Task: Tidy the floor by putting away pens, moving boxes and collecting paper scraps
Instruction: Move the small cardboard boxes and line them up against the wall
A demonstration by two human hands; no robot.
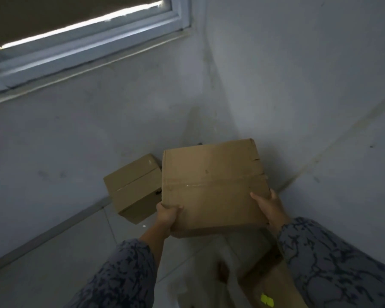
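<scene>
I hold a large taped cardboard box (211,185) in the air in front of the room corner. My left hand (167,215) grips its near left corner, and my right hand (270,206) grips its near right edge. A smaller cardboard box (133,190) sits on the floor against the wall, just left of the big box and partly behind it. No pens or paper scraps show.
Two grey walls meet in a corner (218,107) behind the boxes. A window (80,34) with a blind is high on the left wall. Another cardboard piece (269,287) with a yellow mark lies on the pale tiled floor (76,252) below my right arm.
</scene>
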